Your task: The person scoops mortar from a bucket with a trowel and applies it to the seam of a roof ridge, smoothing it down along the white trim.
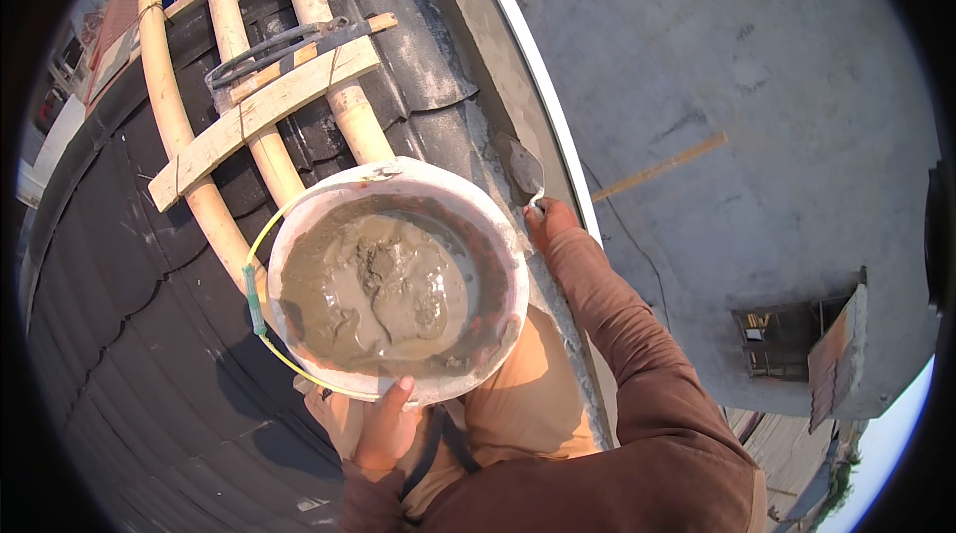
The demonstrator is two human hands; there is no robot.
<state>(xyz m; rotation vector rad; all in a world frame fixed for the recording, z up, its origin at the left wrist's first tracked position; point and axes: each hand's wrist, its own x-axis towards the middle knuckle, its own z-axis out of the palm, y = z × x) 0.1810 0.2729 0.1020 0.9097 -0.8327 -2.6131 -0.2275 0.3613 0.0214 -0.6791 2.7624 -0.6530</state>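
Note:
My left hand [390, 422] grips the near rim of a round pale bucket [498, 284] holding wet grey mortar [383, 284]. Its yellow handle with a green grip hangs at the left side. My right hand [546, 226] is closed on the handle of a trowel [520, 167], whose blade lies against the grey cement strip [533, 105] along the roof edge, beside a white edge trim. My legs in tan trousers show beneath the bucket.
Three bamboo poles [159, 55], crossed by a wooden plank [264, 113], lie on dark ridged roof sheeting [119, 354]. Right of the edge are a lower grey concrete surface [747, 85] and a barred window opening [782, 339]. Neighbouring roofs show at upper left.

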